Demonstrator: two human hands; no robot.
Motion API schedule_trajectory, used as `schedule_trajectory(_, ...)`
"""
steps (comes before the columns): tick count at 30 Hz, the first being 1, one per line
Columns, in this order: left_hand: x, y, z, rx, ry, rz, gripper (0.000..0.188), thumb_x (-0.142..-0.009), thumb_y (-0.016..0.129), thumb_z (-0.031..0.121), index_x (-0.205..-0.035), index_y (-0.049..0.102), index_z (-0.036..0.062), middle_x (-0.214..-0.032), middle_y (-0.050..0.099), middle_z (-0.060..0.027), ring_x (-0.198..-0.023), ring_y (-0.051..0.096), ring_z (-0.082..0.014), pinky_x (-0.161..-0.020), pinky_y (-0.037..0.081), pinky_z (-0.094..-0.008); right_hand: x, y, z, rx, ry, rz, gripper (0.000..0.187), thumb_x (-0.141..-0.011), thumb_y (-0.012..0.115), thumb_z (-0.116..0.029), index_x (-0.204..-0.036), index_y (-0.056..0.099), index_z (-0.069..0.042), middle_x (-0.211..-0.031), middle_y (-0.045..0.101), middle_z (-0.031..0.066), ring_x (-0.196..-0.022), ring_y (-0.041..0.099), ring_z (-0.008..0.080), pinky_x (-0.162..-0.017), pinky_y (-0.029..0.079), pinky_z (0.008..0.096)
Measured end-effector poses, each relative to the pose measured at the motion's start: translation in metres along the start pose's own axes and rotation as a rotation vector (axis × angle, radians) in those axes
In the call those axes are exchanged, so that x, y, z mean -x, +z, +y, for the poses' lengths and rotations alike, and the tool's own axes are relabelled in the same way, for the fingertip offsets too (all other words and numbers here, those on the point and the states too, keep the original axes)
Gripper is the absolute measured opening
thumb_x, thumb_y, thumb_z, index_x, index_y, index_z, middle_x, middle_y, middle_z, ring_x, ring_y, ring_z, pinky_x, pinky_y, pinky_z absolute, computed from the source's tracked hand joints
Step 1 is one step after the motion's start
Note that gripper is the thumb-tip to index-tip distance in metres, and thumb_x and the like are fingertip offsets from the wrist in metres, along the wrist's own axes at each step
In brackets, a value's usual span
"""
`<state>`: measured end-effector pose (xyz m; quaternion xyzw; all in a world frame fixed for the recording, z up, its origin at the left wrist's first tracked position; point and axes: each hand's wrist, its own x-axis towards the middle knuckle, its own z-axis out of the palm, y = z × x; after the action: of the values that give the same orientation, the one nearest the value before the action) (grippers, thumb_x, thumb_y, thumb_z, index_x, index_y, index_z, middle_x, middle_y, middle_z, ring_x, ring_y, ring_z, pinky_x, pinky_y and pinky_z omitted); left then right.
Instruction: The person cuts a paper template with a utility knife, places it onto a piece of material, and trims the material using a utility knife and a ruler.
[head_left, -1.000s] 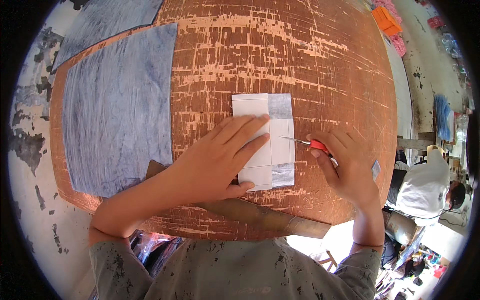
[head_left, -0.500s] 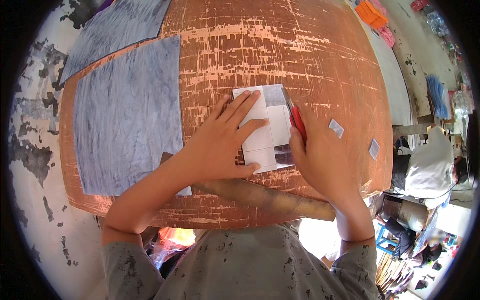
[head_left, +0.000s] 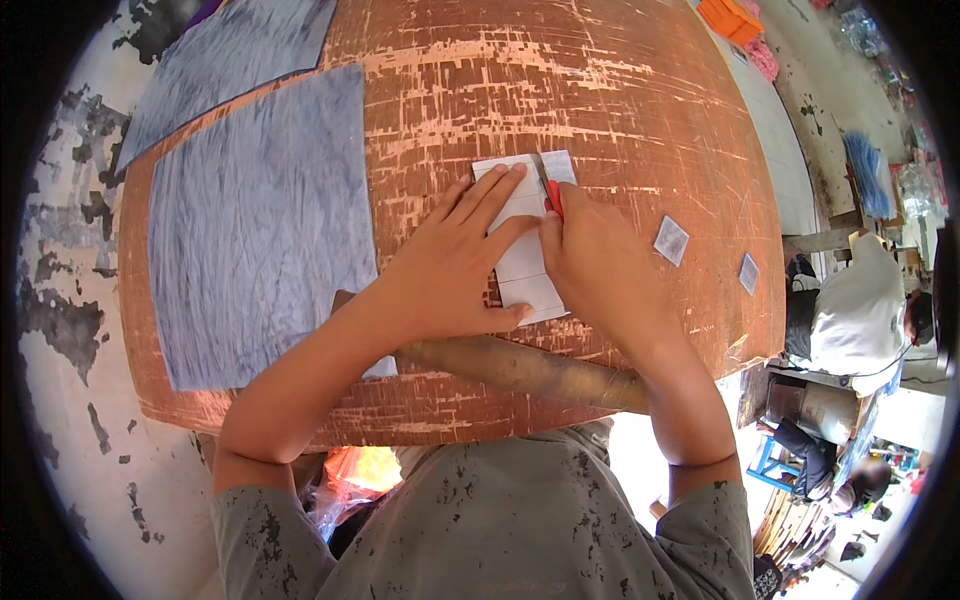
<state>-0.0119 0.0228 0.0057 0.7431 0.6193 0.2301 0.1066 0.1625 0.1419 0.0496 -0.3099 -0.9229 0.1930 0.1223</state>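
Observation:
My left hand [head_left: 450, 265] presses with spread fingers and thumb on a white rectangular piece marked with grid lines [head_left: 522, 262]. Under that piece, a grey-marbled scrap [head_left: 561, 166] shows at its far right corner. A red-handled cutter knife [head_left: 554, 196] is gripped in my right hand [head_left: 605, 265]. Its blade lies along the right side of the white piece, near the far end. My right hand covers most of the knife's handle and the right part of the pieces below it.
Two large grey-marbled sheets [head_left: 260, 230] lie on the left of the scratched brown table [head_left: 480, 90]. Small grey squares [head_left: 671, 241] rest right of my hand. A brown tube-like roll [head_left: 520, 372] lies across the near side. An orange object [head_left: 735, 20] is at the far right.
My right hand and the knife have moved left, bringing the blade from the scrap's right edge to the white piece's right side. My left hand stays pressed on the white piece.

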Motion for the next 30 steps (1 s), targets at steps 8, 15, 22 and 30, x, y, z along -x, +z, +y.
schedule_trajectory(8, 0.0, 0.0, -0.001, -0.01, -0.001, 0.006, 0.09, -0.082, 0.084, 0.051, -0.149, 0.053, -0.0006, -0.178, 0.028, -0.0309, -0.166, 0.028, -0.0445, -0.137, 0.019, -0.0591, -0.003, -0.001, -0.001, 0.065, -0.063, -0.015, 0.022, -0.105, 0.06, -0.012, -0.105, 0.063, 0.01, -0.089, 0.071, 0.03, -0.087, 0.072, 0.0493, -0.078, 0.059, 0.0586)
schedule_trajectory(15, 0.0, 0.003, -0.003, -0.01, 0.011, 0.024, 0.092, -0.081, 0.085, 0.051, -0.149, 0.053, -0.0005, -0.177, 0.03, -0.0307, -0.165, 0.03, -0.0448, -0.137, 0.021, -0.0596, -0.004, -0.002, -0.004, 0.053, 0.021, -0.028, 0.025, -0.106, 0.059, -0.014, -0.104, 0.063, 0.01, -0.089, 0.072, 0.0321, -0.09, 0.073, 0.0505, -0.08, 0.059, 0.0579)
schedule_trajectory(22, 0.001, 0.003, -0.003, -0.019, 0.007, 0.028, 0.091, -0.081, 0.084, 0.052, -0.15, 0.053, -0.0002, -0.177, 0.03, -0.0298, -0.165, 0.03, -0.0447, -0.136, 0.022, -0.0592, -0.008, -0.007, -0.003, 0.16, -0.041, -0.065, 0.022, -0.103, 0.062, -0.011, -0.1, 0.066, 0.01, -0.087, 0.071, 0.0293, -0.086, 0.074, 0.0466, -0.074, 0.061, 0.0556)
schedule_trajectory(30, 0.001, 0.004, -0.004, -0.023, 0.01, 0.035, 0.09, -0.081, 0.083, 0.053, -0.149, 0.055, -0.0003, -0.177, 0.031, -0.0298, -0.165, 0.03, -0.0444, -0.136, 0.023, -0.0581, -0.004, -0.011, -0.003, 0.386, -0.284, -0.008, 0.012, -0.097, 0.066, -0.002, -0.089, 0.072, 0.004, -0.088, 0.07, 0.0207, -0.083, 0.075, 0.0358, -0.07, 0.063, 0.0469)
